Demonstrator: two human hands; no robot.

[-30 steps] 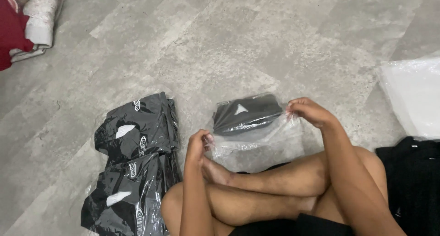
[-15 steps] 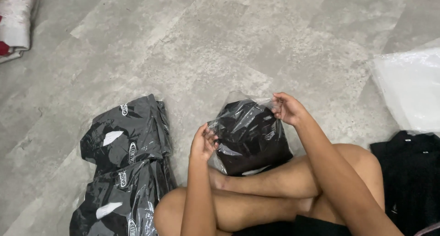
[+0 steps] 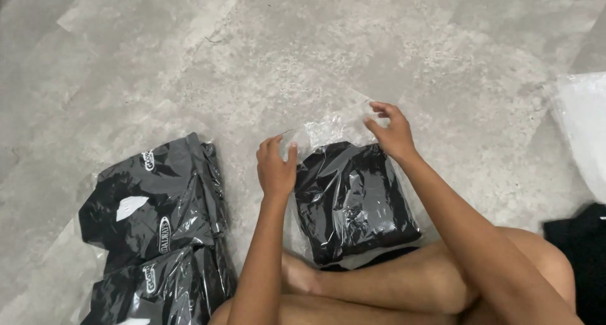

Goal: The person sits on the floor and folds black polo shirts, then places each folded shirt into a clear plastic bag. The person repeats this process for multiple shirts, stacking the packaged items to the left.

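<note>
head view, bag: clear poly bag [image 3: 353,202] w/ a folded black garment [image 3: 356,205] inside, lying flat on the grey floor [image 3: 265,53] at 6 o'clock of frame, just ahead of the person's crossed legs [image 3: 391,287].
head view, bag mouth: open flap [image 3: 331,128] at the bag's 12 o'clock end, crumpled, empty plastic past the garment.
head view, left hand: left hand [image 3: 276,167] at the bag's 10 o'clock corner; grip = fingers curled, thumb + fingertips pinching the flap edge, palm beside the garment's left side.
head view, right hand: right hand [image 3: 392,132] at the 1 o'clock corner; grip = fingertips pressed down on the flap, fingers half spread; can't tell if thumb is under the film.
head view, around: stack of same bagged black garments [image 3: 158,230] at 9 o'clock, near but apart; clear plastic sheets [image 3: 584,129] at 3 o'clock; loose black cloth [image 3: 577,255] at 4 o'clock.
doing it well (judgement): keep both corners level so the flap lies straight across; smooth trapped air toward the mouth first; keep the garment square, pushed to the 6 o'clock end, so no cloth gets caught at the flap; thin film, so pull evenly, no yanking at one corner or it'll wrinkle/tear.
</note>
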